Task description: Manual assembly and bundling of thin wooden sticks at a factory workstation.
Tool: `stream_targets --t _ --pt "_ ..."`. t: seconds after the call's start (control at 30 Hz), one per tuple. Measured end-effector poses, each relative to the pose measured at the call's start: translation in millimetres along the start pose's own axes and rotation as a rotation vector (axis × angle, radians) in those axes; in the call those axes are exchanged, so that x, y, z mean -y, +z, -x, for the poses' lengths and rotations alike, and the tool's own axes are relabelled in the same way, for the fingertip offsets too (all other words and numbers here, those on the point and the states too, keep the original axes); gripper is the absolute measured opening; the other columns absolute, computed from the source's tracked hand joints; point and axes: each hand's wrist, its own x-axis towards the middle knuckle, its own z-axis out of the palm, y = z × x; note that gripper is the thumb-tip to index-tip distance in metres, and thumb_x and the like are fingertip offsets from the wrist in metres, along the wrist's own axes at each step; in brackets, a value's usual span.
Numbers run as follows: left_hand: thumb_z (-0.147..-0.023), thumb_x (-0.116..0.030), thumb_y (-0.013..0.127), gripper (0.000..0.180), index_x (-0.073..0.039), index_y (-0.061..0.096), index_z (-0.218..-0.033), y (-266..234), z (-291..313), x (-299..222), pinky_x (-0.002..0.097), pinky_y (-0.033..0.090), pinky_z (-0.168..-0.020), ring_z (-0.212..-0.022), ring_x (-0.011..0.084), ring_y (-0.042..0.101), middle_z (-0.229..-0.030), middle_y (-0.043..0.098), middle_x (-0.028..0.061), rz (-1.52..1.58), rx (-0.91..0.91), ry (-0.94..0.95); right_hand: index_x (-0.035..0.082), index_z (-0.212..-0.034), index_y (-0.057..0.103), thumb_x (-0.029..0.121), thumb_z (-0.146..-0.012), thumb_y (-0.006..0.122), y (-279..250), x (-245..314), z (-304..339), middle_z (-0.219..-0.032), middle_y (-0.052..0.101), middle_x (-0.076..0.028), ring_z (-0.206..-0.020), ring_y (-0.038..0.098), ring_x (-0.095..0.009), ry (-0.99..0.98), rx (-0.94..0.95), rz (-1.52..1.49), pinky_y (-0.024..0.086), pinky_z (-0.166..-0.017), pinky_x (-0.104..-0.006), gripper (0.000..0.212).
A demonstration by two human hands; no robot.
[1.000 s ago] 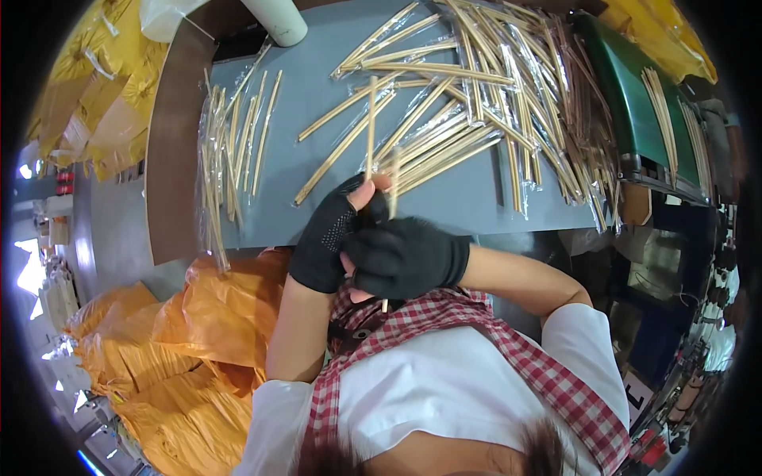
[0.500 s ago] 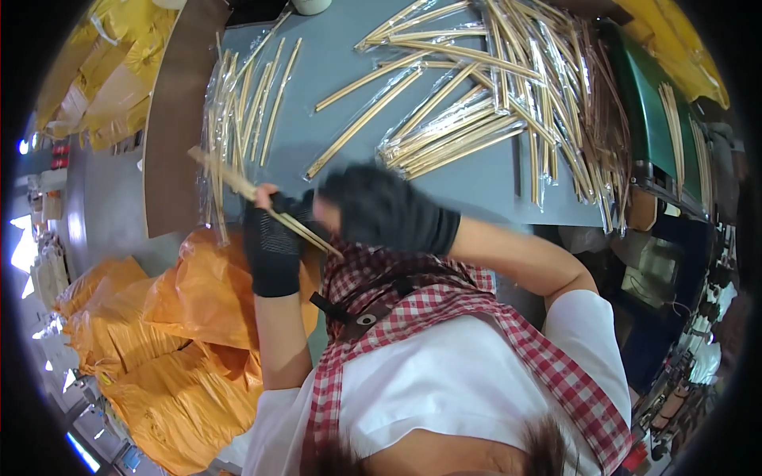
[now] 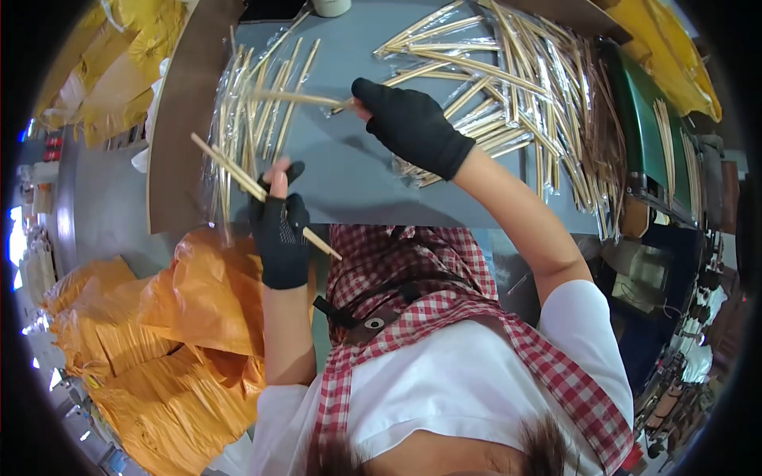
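My left hand [image 3: 280, 234], in a black fingerless glove, is closed round a few pale wooden chopsticks [image 3: 226, 165] near the table's front edge. They slant across the palm, with ends showing on both sides. My right hand [image 3: 414, 127], gloved alike, is raised over the middle of the table. Its fingers pinch the end of a chopstick or pair of chopsticks [image 3: 302, 98] pointing left, smeared by motion. Under that tip lie several chopsticks in clear wrappers [image 3: 278, 103]. To the right of my right hand spreads a larger pile of wrapped chopsticks [image 3: 548, 107].
The grey table [image 3: 349, 202] has a brown raised border [image 3: 176, 159] on its left. A green surface [image 3: 641, 119] with loose chopsticks stands on the right. Orange bags [image 3: 190, 309] bulge at the lower left. A whitish cup [image 3: 331, 7] stands at the far edge.
My right hand has moved up and away from my left hand, carrying chopstick material with it. My left hand stays near its place, still holding chopsticks.
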Motion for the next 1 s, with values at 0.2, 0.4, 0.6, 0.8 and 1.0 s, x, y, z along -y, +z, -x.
stream_targets --t 0.2,0.4,0.6,0.8,1.0 --pt "-0.094 -0.028 0.060 0.028 -0.003 0.066 -0.102 30 -38 -34 0.0213 0.023 -0.048 -0.050 0.0012 0.031 -0.065 0.047 -0.0041 -0.246 0.050 0.080 0.006 -0.103 0.053 0.016 -0.089 0.059 15 48 21 -0.078 0.060 -0.008 -0.068 0.064 -0.022 -0.015 0.163 -0.589 0.052 -0.059 -0.0354 0.018" --pt "-0.092 -0.028 0.061 0.040 0.004 0.060 -0.115 -54 -141 -61 0.0286 0.046 -0.088 -0.098 0.0167 0.061 -0.108 0.066 0.0129 -0.941 -0.071 0.453 0.013 -0.105 0.058 0.018 -0.079 0.061 18 -24 -2 -0.103 0.058 -0.008 -0.090 0.060 -0.028 -0.048 -0.067 0.492 0.049 -0.071 -0.0407 0.027" --pt "-0.090 -0.015 0.064 0.022 0.001 0.067 -0.105 -17 -89 -23 0.0258 0.046 -0.076 -0.081 0.0104 0.058 -0.087 0.065 0.0027 -0.767 0.088 0.431 0.012 -0.103 0.058 0.015 -0.080 0.059 28 -69 -16 -0.097 0.060 -0.007 -0.094 0.060 -0.026 -0.099 -0.098 0.618 0.047 -0.077 -0.0403 0.023" --pt "-0.089 -0.012 0.065 0.024 0.001 0.066 -0.109 41 -50 -33 0.0189 0.038 -0.063 -0.071 0.0048 0.049 -0.088 0.061 -0.0001 -0.356 0.186 0.262 0.007 -0.100 0.056 0.009 -0.084 0.063 -23 7 -23 -0.078 0.062 -0.008 -0.073 0.064 -0.024 -0.088 -0.402 -0.129 0.050 -0.065 -0.0337 0.017" --pt "-0.086 -0.016 0.068 0.020 0.000 0.068 -0.098 71 -77 -47 0.0175 0.027 -0.049 -0.055 0.0013 0.038 -0.070 0.051 -0.0044 -0.073 0.189 0.173 -0.001 -0.103 0.059 0.025 -0.096 0.055 -19 40 -9 -0.077 0.064 -0.008 -0.066 0.063 -0.013 0.171 0.146 -1.231 0.050 -0.060 -0.0269 0.026"
